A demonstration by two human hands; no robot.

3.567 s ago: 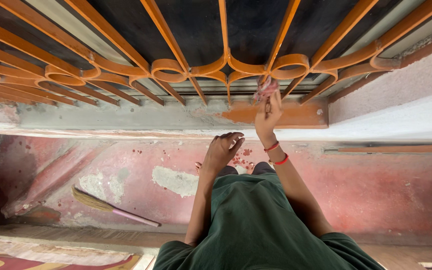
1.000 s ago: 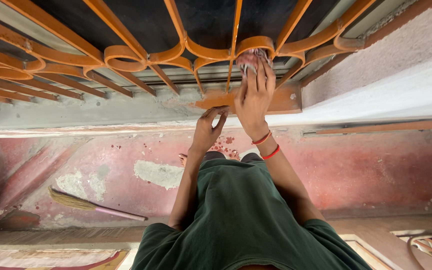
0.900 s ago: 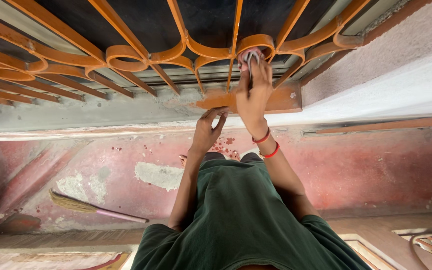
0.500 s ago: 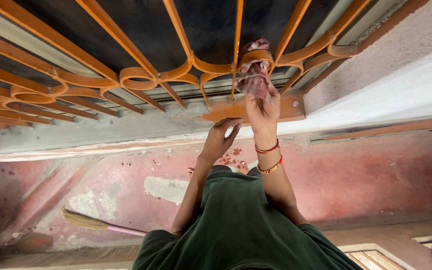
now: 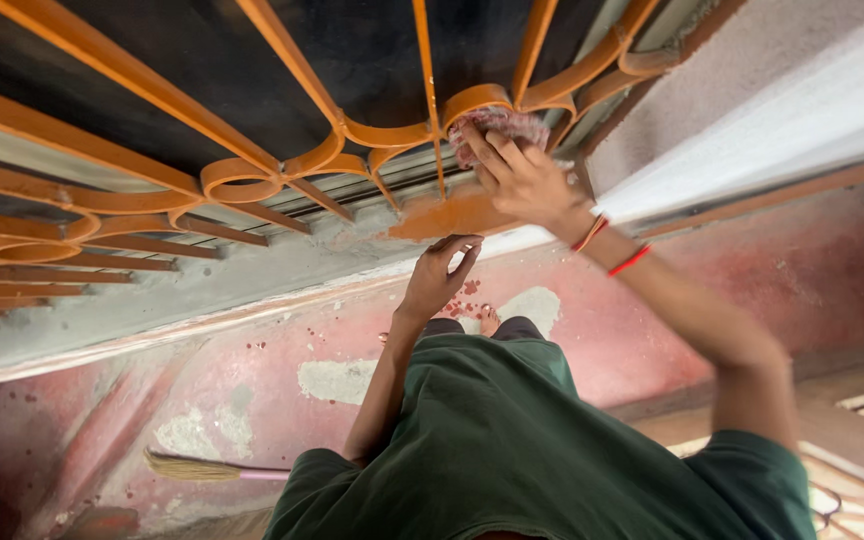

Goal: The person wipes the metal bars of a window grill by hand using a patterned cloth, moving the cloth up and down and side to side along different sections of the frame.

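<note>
Your right hand (image 5: 524, 182) presses the cloth (image 5: 497, 126) against the grille (image 5: 252, 180); your left hand (image 5: 439, 275) rests on the sill (image 5: 252, 270) below; the broom (image 5: 207, 467) lies far left.

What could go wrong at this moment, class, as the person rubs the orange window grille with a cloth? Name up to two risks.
1. The right hand presses the cloth into a tight curl of the grille; fingers could get pinched or scraped on the metal.
2. The left hand rests only lightly on the sill edge, so a hard push might unbalance the person.
</note>
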